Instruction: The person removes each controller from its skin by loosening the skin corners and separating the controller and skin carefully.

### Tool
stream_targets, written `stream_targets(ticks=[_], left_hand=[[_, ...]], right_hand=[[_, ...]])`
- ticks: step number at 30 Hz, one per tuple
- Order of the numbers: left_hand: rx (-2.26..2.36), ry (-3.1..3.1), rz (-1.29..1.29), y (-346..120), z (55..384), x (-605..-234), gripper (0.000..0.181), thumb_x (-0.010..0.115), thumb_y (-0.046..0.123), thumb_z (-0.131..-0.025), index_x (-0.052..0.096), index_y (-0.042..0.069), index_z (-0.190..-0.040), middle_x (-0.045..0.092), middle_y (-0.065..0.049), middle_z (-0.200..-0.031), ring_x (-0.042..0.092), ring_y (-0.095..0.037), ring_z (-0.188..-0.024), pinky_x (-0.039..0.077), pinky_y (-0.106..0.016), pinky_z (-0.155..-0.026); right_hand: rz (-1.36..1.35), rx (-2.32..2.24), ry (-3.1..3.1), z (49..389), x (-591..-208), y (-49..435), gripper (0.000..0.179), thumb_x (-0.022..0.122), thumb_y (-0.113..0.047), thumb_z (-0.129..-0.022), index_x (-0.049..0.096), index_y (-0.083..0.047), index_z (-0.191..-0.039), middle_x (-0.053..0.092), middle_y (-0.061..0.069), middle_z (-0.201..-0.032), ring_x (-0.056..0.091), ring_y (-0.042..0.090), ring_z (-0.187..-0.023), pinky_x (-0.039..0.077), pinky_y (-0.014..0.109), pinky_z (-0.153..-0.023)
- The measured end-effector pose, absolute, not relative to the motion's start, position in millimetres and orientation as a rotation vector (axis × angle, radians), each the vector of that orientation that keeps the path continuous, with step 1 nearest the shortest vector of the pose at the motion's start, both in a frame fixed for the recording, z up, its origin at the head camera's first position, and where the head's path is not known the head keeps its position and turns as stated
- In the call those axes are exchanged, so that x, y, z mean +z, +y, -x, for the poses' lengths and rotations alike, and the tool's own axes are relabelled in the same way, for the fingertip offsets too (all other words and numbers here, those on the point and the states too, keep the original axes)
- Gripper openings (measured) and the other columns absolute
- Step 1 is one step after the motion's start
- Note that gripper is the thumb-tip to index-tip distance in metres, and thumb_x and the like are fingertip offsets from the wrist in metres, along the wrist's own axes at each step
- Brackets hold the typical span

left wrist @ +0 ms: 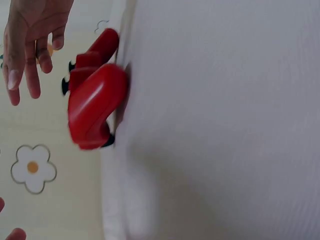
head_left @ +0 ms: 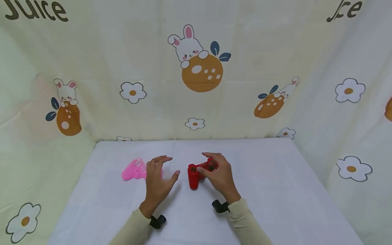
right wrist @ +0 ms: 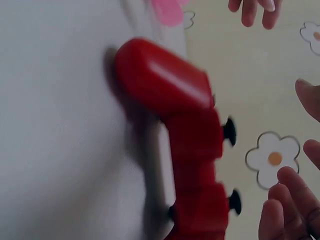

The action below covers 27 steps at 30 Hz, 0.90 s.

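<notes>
A red game controller [head_left: 193, 179] with black thumbsticks lies on the white table, thumbsticks up. Above its right part hovers my right hand [head_left: 223, 175], thumb and fingers spread apart. In the right wrist view a gap shows between those fingers [right wrist: 292, 207] and the controller [right wrist: 160, 77]. My left hand [head_left: 157, 180] is held in the air left of the controller, fingers apart with nothing between them. Behind it, partly hidden, lies a pink controller-shaped cover [head_left: 133, 170]. In the left wrist view the controller [left wrist: 97, 102] rests beyond the left fingertips [left wrist: 17, 234].
A white cloth covers the table [head_left: 269, 194]. Behind it and at both sides hangs a cream curtain [head_left: 153, 54] printed with rabbits, oranges and flowers. Each wrist wears a black camera; the left one [head_left: 158, 222] sits low over the table.
</notes>
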<state>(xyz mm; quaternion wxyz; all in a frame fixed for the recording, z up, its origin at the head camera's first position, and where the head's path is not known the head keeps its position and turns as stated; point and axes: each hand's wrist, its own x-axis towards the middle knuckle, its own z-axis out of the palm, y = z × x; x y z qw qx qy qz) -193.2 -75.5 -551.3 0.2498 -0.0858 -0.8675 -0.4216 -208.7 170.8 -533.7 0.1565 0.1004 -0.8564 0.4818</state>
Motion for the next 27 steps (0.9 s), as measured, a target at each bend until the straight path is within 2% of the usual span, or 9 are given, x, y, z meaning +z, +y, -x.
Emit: stream_targets(ticks=[5, 11, 21, 27], left_hand=[[-1.159, -2.433, 0.245, -60, 190, -561, 0.063, 0.09, 0.034, -0.082, 0.064, 0.02, -0.137, 0.062, -0.006, -0.14, 0.053, -0.027, -0.13, 0.055, -0.052, -0.1], [-1.153, -2.512, 0.278, -43, 191, -571, 0.067, 0.09, 0.039, -0.082, 0.062, 0.019, -0.14, 0.064, -0.007, -0.14, 0.055, -0.027, -0.125, 0.054, -0.047, -0.098], [-1.245, -2.545, 0.25, -27, 197, -575, 0.068, 0.091, 0.035, -0.082, 0.061, 0.018, -0.141, 0.065, -0.006, -0.14, 0.059, -0.03, -0.124, 0.055, -0.046, -0.097], [-1.282, -2.582, 0.215, -19, 197, -577, 0.064, 0.09, 0.03, -0.084, 0.061, 0.018, -0.139, 0.07, -0.004, -0.133, 0.066, -0.023, -0.107, 0.054, -0.039, -0.088]], right_hand=[[-0.247, 1.292, -2.539, 213, -545, 186, 0.062, 0.094, -0.031, -0.081, 0.069, -0.033, -0.138, 0.065, 0.002, -0.136, 0.054, 0.026, -0.123, 0.05, 0.047, -0.097], [-0.23, 1.241, -2.603, 217, -555, 196, 0.067, 0.097, -0.026, -0.078, 0.069, -0.025, -0.139, 0.061, 0.006, -0.145, 0.047, 0.03, -0.133, 0.044, 0.056, -0.108], [-0.203, 1.241, -2.689, 223, -566, 210, 0.07, 0.096, -0.026, -0.079, 0.067, -0.026, -0.143, 0.059, 0.006, -0.15, 0.047, 0.033, -0.14, 0.043, 0.06, -0.114], [-0.183, 1.313, -2.72, 225, -571, 214, 0.07, 0.095, -0.023, -0.08, 0.065, -0.028, -0.143, 0.062, 0.006, -0.148, 0.057, 0.031, -0.134, 0.047, 0.055, -0.114]])
